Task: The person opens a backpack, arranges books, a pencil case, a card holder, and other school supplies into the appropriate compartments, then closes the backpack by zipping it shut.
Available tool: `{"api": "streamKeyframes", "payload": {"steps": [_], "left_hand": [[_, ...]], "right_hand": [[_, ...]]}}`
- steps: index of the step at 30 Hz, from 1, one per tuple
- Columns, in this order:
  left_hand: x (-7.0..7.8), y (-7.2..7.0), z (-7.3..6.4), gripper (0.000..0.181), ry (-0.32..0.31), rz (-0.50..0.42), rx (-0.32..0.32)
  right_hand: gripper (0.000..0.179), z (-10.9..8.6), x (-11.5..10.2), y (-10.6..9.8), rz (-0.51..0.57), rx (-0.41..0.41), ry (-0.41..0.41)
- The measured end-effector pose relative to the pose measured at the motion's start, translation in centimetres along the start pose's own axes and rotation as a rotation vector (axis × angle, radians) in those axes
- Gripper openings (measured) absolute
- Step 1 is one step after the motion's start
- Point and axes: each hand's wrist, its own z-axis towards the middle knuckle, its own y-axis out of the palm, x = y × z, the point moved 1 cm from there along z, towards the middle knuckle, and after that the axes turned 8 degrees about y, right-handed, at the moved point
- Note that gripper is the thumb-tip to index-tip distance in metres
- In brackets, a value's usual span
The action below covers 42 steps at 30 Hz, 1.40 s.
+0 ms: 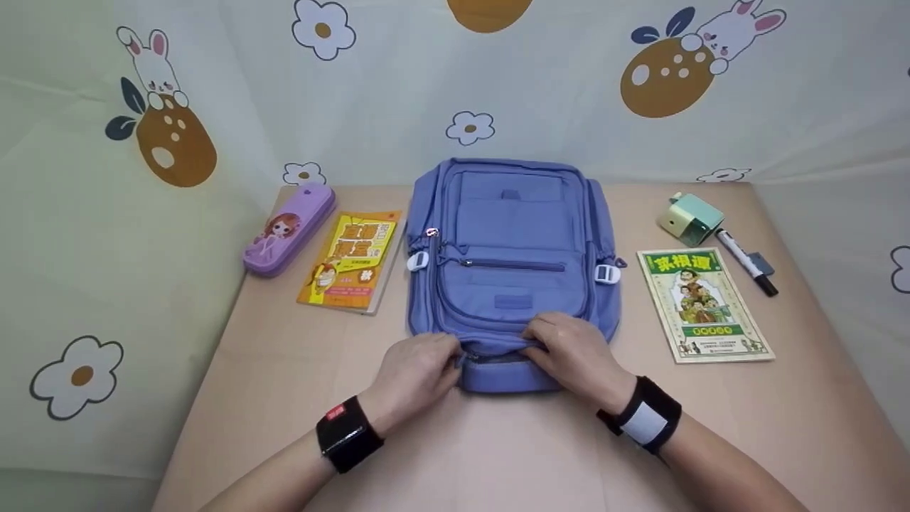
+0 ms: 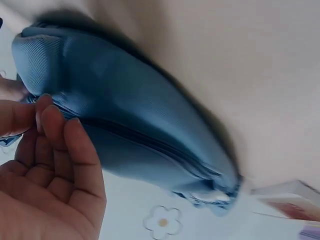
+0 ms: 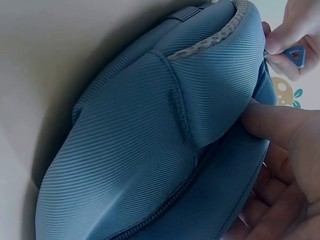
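A blue backpack [image 1: 513, 227] lies on the table, front up, with its bottom end toward me. At that near end my left hand [image 1: 418, 371] pinches a zipper pull [image 3: 297, 56], whose triangular tip sticks out past the fingers in the right wrist view. My right hand [image 1: 579, 359] grips the fabric beside the same zipper [image 1: 501, 357], thumb on one side and fingers beneath the flap [image 3: 230, 182]. Part of this zipper stands a little apart between the hands. In the left wrist view the left hand [image 2: 55, 175] has its fingers bent toward the thumb.
Left of the backpack lie a purple pencil case [image 1: 291, 229] and an orange-yellow book [image 1: 350, 262]. To the right are a green pencil sharpener [image 1: 691, 218], a black-and-white marker [image 1: 746, 262], a small dark block [image 1: 761, 263] and a green-bordered book [image 1: 704, 306]. A patterned curtain [image 1: 398, 92] surrounds the table.
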Motion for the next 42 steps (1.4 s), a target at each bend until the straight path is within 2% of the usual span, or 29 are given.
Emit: {"api": "streamKeyframes", "payload": {"steps": [3,7,12,16,23,32,37,42], "left_hand": [[-0.4,-0.4,-0.5,0.012,-0.052,-0.018,-0.005],[-0.6,-0.6,-0.8,0.005,-0.075,-0.052,-0.006],[-0.4,-0.4,-0.8,0.017,-0.098,-0.073,-0.033],[-0.3,-0.2,-0.7,0.018,-0.111,-0.093,-0.039],[-0.2,0.3,-0.6,0.01,-0.096,-0.066,0.008],[-0.4,0.0,-0.9,0.013,-0.118,0.0,0.0],[-1.4,-0.9,-1.7,0.01,-0.183,-0.005,-0.004],[-3.3,-1.9,-2.5,0.01,-0.324,-0.006,-0.005]], "right_hand": [[0.018,0.0,0.1,0.0,0.01,-0.008,-0.003],[0.022,0.0,0.1,-0.1,0.032,-0.033,-0.006],[0.037,0.5,-0.9,-0.1,0.056,-0.062,-0.054],[0.041,1.4,-2.1,0.3,0.018,-0.09,-0.087],[0.037,1.9,-3.1,1.4,-0.057,-0.118,-0.101],[0.022,1.6,-3.2,1.9,-0.063,-0.036,-0.07],[0.015,1.5,-3.1,2.1,-0.074,0.021,-0.064],[0.014,1.5,-3.0,1.9,-0.072,0.018,-0.056]]}}
